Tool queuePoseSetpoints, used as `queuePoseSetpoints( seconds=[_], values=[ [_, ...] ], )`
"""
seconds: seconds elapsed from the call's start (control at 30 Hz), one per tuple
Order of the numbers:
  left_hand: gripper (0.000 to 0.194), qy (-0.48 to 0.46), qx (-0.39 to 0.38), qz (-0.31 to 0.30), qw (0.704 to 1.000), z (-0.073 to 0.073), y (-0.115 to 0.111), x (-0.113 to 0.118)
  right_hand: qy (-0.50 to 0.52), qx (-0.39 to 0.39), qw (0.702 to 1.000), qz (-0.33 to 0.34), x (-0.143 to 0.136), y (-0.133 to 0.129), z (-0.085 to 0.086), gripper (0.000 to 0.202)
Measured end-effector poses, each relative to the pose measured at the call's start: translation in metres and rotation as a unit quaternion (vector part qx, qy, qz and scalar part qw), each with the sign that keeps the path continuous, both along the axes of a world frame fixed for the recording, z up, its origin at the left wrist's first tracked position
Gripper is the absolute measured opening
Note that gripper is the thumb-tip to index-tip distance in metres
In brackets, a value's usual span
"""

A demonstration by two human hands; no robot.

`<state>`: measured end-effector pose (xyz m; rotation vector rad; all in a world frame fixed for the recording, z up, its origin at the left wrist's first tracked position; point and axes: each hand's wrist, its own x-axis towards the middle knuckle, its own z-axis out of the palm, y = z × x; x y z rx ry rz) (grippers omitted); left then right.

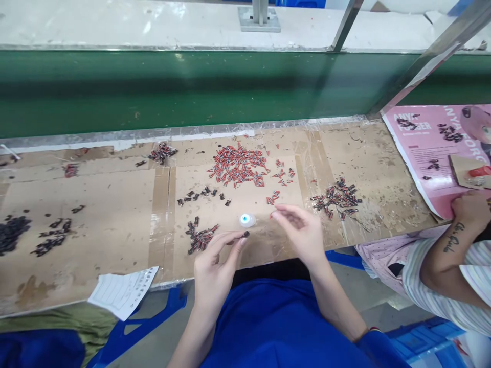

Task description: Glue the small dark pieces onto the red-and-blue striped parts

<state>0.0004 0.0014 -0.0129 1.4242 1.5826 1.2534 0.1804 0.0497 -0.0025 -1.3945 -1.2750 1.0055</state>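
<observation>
Between thumb and forefinger of my left hand (217,258) is a small black part (246,234). My right hand (301,230) pinches a tiny red piece (272,215), mostly hidden by the fingertips. A small round white container (247,220) with a blue mark sits on the cardboard just beyond my fingers. Beside my left hand lies a pile of black-and-red pieces (201,239). Several loose black parts (207,191) are scattered behind it. Farther back spreads a large heap of small red pieces (240,166), with a few strays (273,197) nearer my right hand.
The cardboard-covered bench (123,209) also carries a dark-and-red pile (337,198) on the right and a black heap (13,232) at far left. A green belt (153,92) runs behind. At right, a co-worker's arm (447,250) rests by a pink sheet (425,153).
</observation>
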Motion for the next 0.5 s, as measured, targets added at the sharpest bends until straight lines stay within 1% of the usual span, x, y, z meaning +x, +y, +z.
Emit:
queuePoseSetpoints(
  seconds=[0.03,0.07,0.17,0.27,0.33,0.5],
  values=[
    [0.009,0.0,0.005,-0.004,1.0,0.002,0.0,0.003,0.032,-0.004,0.999,0.009,-0.009,-0.009,0.004,0.015],
    [0.009,-0.001,0.01,-0.008,1.0,0.003,0.0,0.005,0.053,-0.003,0.999,0.008,-0.016,-0.016,0.006,0.012],
    [0.009,0.0,0.022,-0.015,1.0,0.006,-0.001,0.008,0.088,-0.022,0.996,0.014,-0.029,-0.027,0.01,0.01],
    [0.01,0.003,0.024,-0.019,1.0,0.008,-0.003,0.009,0.112,-0.077,0.99,0.036,-0.03,-0.03,0.009,0.012],
    [0.01,-0.001,0.024,-0.023,0.999,0.008,-0.003,0.01,0.12,-0.096,0.987,0.045,-0.029,-0.03,0.007,0.013],
    [0.009,-0.017,0.011,-0.023,1.0,0.009,-0.002,0.011,0.118,-0.094,0.987,0.046,-0.032,-0.034,0.002,0.013]
  ],
)
